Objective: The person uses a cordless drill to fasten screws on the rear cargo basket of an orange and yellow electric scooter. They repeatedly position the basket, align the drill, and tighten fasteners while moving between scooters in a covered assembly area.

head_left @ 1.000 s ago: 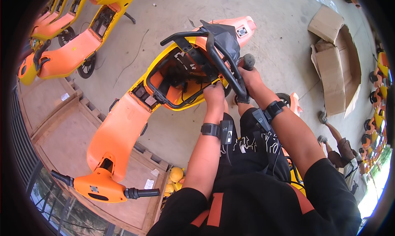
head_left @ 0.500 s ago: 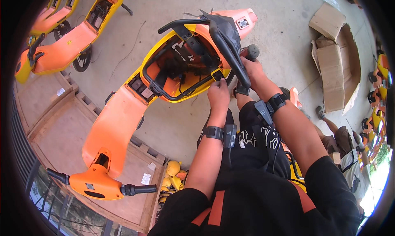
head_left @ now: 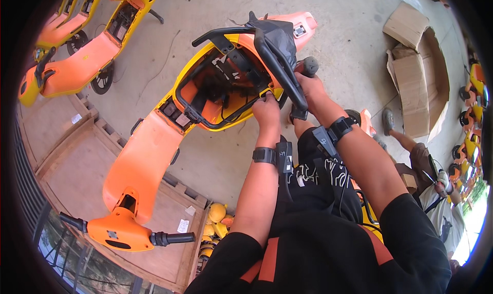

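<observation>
An orange and yellow electric scooter stands before me with its seat compartment uncovered, showing dark parts and cables inside. My left hand is closed at the near right corner of the compartment, its thumb on the yellow rim; the other fingers are mostly hidden. Beyond the black rear grab rail, my right hand wraps round a dark, round-ended tool. The tool's front is out of sight behind the rail. A black sheet covers part of the scooter's tail.
More orange and yellow scooters stand at the far left. Wooden crates lie along the left. An open cardboard box sits on the floor at the right, and near it another person's leg shows. Yellow parts are piled below.
My left hand has shifted slightly left, its thumb now on the rim. My right hand and the tool have moved a little left. The other person's leg has moved left.
</observation>
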{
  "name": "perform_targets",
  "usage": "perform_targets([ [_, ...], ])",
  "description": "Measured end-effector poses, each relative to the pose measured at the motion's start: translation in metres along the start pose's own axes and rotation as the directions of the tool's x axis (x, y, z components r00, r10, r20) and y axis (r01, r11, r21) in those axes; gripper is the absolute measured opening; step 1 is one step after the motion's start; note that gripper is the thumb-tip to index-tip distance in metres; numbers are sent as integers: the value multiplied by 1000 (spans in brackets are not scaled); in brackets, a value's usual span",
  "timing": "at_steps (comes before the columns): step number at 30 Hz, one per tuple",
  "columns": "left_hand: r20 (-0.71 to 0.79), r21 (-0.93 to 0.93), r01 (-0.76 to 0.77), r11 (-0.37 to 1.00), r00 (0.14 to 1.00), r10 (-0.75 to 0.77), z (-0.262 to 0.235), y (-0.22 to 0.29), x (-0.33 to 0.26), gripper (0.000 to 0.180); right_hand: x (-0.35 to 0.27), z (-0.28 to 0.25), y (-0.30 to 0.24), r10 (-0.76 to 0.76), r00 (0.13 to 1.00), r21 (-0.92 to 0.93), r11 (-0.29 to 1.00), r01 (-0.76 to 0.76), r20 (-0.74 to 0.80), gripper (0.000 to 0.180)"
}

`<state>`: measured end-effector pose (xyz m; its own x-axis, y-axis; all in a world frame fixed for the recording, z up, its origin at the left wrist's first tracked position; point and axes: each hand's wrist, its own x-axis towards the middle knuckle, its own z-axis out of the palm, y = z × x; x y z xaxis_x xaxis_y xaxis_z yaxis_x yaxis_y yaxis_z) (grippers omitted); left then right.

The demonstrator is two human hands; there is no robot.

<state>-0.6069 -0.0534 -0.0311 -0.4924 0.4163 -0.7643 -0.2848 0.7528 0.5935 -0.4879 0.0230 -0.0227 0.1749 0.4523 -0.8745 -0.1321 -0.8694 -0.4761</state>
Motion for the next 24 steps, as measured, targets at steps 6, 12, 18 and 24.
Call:
perform_targets([
  [6, 63, -139, 190, 972, 981, -183, 0, 13, -5, 31, 6, -5, 9, -130, 991, -135, 983, 128, -7, 56],
  [12, -9, -156, 146, 977, 989, -149, -1, -19, 19, 30, -47, -40, -27, -153, 988, -268, 951, 155, 27, 33],
  [18, -36, -235, 177, 956, 981, -191, 9, -19, 25, 11, -115, -154, -60, -205, 979, -315, 928, 201, 20, 25],
  [24, -13, 64, 333, 941, 943, -332, 3, 17, 1, 19, -189, -241, -38, -321, 946, -371, 874, 314, 44, 29],
])
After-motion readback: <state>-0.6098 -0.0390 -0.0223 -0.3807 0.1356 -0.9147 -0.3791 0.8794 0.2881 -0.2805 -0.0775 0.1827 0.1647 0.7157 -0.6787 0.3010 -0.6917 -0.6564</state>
